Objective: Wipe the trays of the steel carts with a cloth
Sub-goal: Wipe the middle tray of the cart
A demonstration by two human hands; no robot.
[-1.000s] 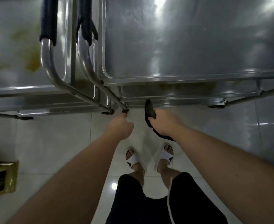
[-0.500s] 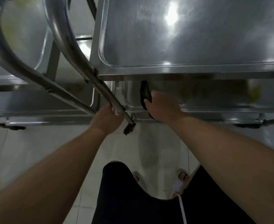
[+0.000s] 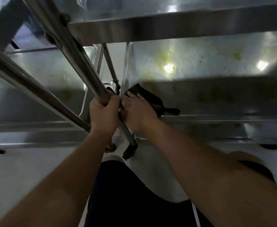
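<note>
Two steel carts stand side by side. My left hand (image 3: pixel 104 114) grips the slanted steel frame tube (image 3: pixel 78 63) of the right cart. My right hand (image 3: pixel 137 112) presses a dark cloth (image 3: pixel 148 98) onto the near left corner of the right cart's middle tray (image 3: pixel 216 66), whose surface carries yellow-green stains. Above it, the top tray's front rim (image 3: pixel 175 28) crosses the view. The left cart's middle tray (image 3: pixel 41 71) also shows faint stains.
A second slanted tube (image 3: pixel 28 89) of the left cart runs close to my left wrist. A caster wheel (image 3: pixel 130 149) sits on the pale tiled floor (image 3: pixel 20 169) under my hands. My dark shorts (image 3: pixel 126 194) fill the bottom middle.
I have bent lower, so the middle trays now fill the view. My right hand moved the cloth forward onto the middle tray's corner. My left hand slid up and closed round the frame tube.
</note>
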